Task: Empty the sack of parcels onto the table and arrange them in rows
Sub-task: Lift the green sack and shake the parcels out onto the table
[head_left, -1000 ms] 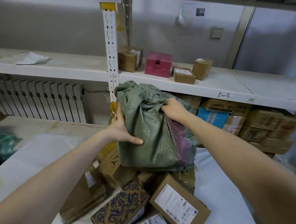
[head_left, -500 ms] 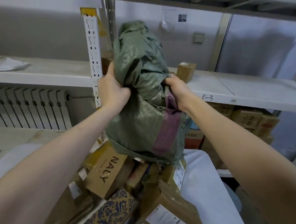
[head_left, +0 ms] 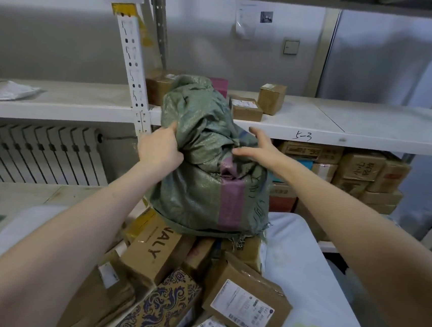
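Green woven plastic with one purple stripe, the sack (head_left: 207, 189) stands upended, mouth down, on a heap of parcels (head_left: 200, 256) that lies on the white-covered surface (head_left: 316, 291). The left hand (head_left: 160, 150) holds a fold high on the sack's left side, its fingers (head_left: 171, 132) clamped on the cloth. The right hand (head_left: 261, 149) is at the top right with its fingers (head_left: 256, 133) spread apart, gripping nothing; whether they touch the cloth cannot be told. The sack bulges, so it probably holds more. To finish the emptying well, the person would do best to close the right hand on the upturned end too, lift straight up with both, and shake so the rest slides out. The mouth should be kept over the middle of the surface so nothing tumbles off an edge. Counted: one sack and two hands. At least seven parcels show in the heap, among them a lettered brown box (head_left: 153, 252), a blue patterned box (head_left: 166, 309), a labelled brown box (head_left: 246, 300) and a brown envelope (head_left: 96, 299), with others likely hidden under the sack. On the shelf (head_left: 371, 125) behind are four small boxes (head_left: 271, 98) and one white packet (head_left: 10, 91).
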{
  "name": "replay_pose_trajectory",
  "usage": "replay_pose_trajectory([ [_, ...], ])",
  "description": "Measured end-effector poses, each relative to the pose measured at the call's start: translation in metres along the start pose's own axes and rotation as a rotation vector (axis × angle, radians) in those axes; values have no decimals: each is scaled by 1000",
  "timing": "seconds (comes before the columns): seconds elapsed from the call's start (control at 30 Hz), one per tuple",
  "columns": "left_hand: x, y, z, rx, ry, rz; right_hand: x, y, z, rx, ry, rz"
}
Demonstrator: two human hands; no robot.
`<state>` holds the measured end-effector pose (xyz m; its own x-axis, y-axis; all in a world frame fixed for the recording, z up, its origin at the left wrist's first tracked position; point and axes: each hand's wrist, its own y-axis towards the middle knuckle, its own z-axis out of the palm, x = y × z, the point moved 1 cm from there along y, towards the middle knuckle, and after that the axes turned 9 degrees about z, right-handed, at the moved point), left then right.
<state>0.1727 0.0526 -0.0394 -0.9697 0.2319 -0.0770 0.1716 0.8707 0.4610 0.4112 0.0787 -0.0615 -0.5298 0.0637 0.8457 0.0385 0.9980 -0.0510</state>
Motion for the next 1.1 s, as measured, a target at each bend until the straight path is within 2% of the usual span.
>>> replay_pose_trajectory([
  [0.03, 6, 0, -1, 21, 21, -31, -5, 3, -3, 39, 19, 46],
  [0.13, 16, -2, -2, 109, 110, -71, -18, 14, 3, -61, -56, 85],
  [0.23, 10, -8, 0, 129, 183, -45, -25, 23, 27, 0, -75, 35],
  [0.3, 5, -11, 6, 173, 162, -33, -28, 27, 35, -43, -251, -20],
  [0.37, 11, -11, 11, 322, -56, -98, -32, 29, 39, -118, -492, 15],
  [0.4, 14, -11, 11, 422, -276, -164, -36, 30, 41, -133, -550, 51],
  [0.47, 16, -11, 5, 552, -646, -243, -38, 28, 46, -161, -492, 36],
  [0.57, 2, -15, 0, 429, -674, -261, -23, 28, 49, -182, -303, -98],
  [0.67, -15, -12, 4, 288, -700, -246, 14, 21, 49, -103, -46, -78],
  [0.8, -21, 1, -8, 58, -413, -165, 49, 15, 33, 14, 460, 32],
  [0.97, -14, 30, -53, -209, -171, -22, 93, 5, 14, 21, 794, -15],
  [1.03, -10, 33, -62, -227, -52, 6, 101, -2, 17, 62, 858, -41],
  [1.1, -9, 27, -61, -204, 40, 25, 93, -5, 25, 29, 671, -51],
])
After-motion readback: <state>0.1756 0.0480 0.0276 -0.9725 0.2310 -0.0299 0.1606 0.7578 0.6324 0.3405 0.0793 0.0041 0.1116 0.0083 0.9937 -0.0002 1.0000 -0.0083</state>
